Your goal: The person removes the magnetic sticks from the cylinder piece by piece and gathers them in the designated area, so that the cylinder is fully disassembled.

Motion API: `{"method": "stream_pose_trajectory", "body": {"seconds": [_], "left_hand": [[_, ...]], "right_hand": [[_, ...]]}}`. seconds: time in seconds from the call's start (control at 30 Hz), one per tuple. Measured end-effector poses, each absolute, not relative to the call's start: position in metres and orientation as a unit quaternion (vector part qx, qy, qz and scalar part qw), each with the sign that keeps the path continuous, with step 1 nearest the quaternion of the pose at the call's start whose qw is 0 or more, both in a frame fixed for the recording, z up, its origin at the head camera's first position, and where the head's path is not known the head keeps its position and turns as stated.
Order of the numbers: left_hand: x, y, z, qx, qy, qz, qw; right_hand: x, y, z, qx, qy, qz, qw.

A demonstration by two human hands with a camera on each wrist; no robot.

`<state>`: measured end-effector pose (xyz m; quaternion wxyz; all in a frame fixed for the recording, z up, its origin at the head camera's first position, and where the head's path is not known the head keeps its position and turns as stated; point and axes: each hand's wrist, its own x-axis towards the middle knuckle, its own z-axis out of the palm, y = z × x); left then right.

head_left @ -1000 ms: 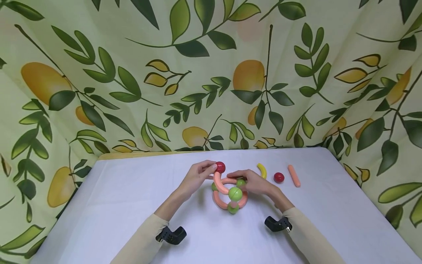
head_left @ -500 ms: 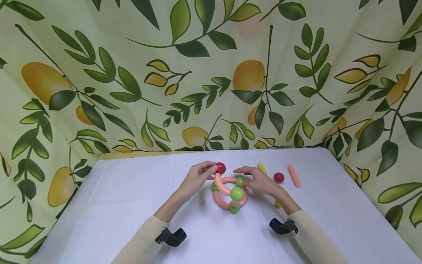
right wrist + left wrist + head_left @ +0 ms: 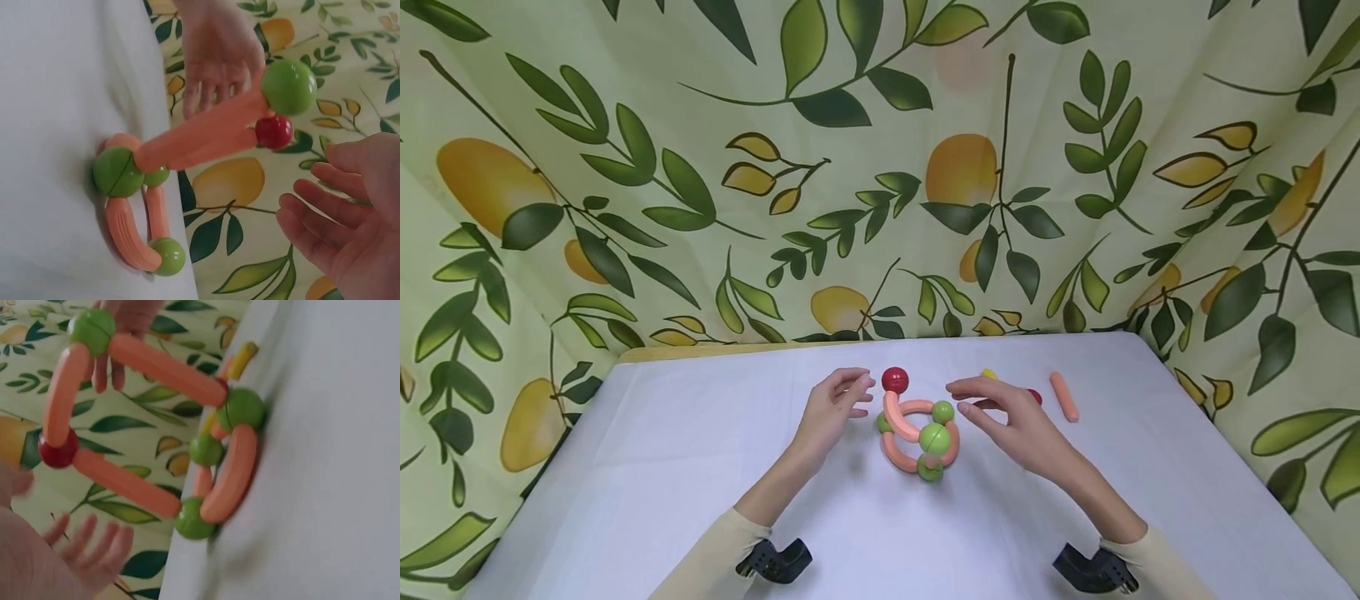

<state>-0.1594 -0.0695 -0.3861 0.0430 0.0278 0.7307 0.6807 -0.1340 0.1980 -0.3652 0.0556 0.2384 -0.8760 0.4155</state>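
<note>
Toy frame (image 3: 902,423) between left grip (image 3: 830,410) and right grip (image 3: 1013,419); both wide, turned inward, fingers (image 3: 328,203) loosely bent.

The right hand (image 3: 1009,419) largely hides a curved yellow piece (image 3: 989,374) and a round red ball (image 3: 1037,396) from the head view; the left wrist view cuts off the left hand (image 3: 59,565), its fingers (image 3: 119,555) blurred.

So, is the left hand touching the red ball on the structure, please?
No, the head view shows a gap between the left hand and the red ball.
</note>
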Motion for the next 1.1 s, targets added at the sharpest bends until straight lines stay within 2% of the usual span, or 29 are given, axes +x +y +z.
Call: {"method": "stream_pose_trajectory", "body": {"seconds": [0.13,0.3,0.43,0.77,1.1], "left_hand": [[-0.150,-0.075,-0.384,-0.024,0.692,0.717,0.080],[-0.140,-0.078,-0.383,-0.026,0.621,0.766,0.163],[-0.132,-0.075,-0.382,-0.023,0.557,0.804,0.208],[-0.117,-0.061,-0.380,0.018,0.531,0.812,0.243],[-0.115,-0.052,-0.378,0.029,0.505,0.827,0.244]], "right_hand": [[-0.121,0.195,-0.361,0.247,-0.873,0.413,0.077],[-0.107,0.190,-0.362,0.264,-0.867,0.404,0.122],[-0.099,0.185,-0.366,0.287,-0.854,0.403,0.165],[-0.090,0.173,-0.373,0.335,-0.828,0.411,0.184],[-0.091,0.168,-0.377,0.351,-0.826,0.391,0.204]]}}
